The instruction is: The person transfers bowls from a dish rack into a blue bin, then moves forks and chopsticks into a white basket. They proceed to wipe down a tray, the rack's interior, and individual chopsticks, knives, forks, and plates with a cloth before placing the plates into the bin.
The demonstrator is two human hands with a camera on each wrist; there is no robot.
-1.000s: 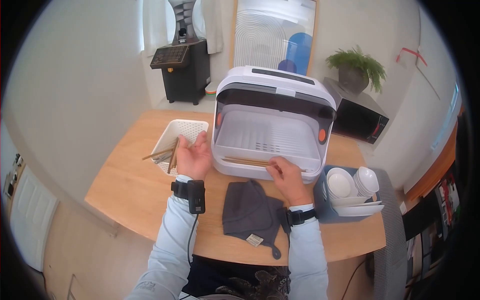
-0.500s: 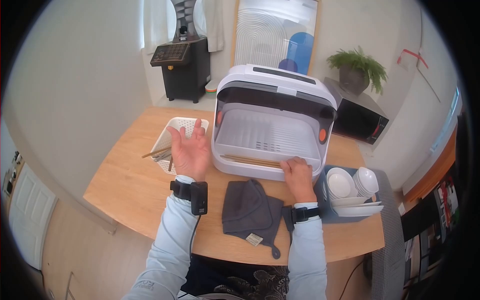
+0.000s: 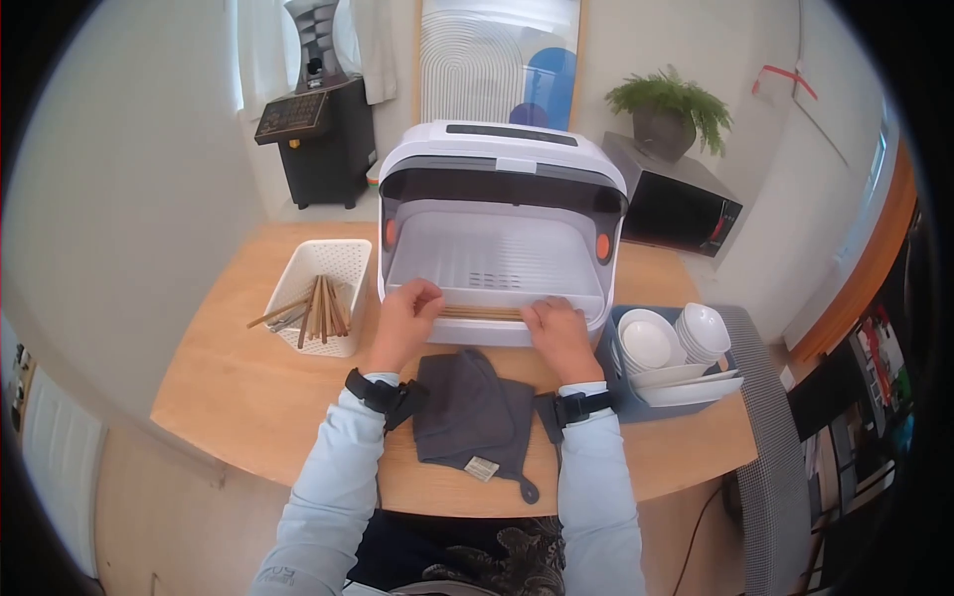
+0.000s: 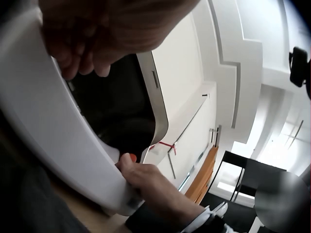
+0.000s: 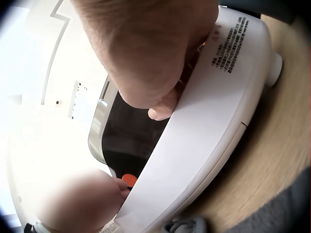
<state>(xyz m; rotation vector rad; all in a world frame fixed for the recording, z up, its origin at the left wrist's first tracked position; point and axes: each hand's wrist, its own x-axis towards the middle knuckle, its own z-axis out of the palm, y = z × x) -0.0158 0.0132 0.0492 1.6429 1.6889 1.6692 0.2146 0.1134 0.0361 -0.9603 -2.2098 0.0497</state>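
Note:
A bundle of wooden chopsticks (image 3: 482,313) lies lengthwise in the front trough of a white dish box (image 3: 467,335), whose dark lid is raised. My right hand (image 3: 559,338) grips the right end of the chopsticks, with its thumb at the front rim. At their left end, my left hand (image 3: 405,323) bends its fingers over the trough; whether it holds them I cannot tell. The left wrist view shows those left fingers (image 4: 99,68) curled just above the rim. More chopsticks (image 3: 323,310) lean in a white perforated basket (image 3: 348,260) on the left.
A folded dark grey cloth (image 3: 462,407) lies before the box on the wooden table (image 3: 219,363). On the right stands a blue bin (image 3: 646,405) of white bowls (image 3: 646,343) and plates. Behind are a microwave (image 3: 676,199) and a potted fern (image 3: 666,124).
My left hand has moved from the basket to the left end of the trough. My right hand slid right along the chopsticks, which now lie in the trough. The head view has shifted.

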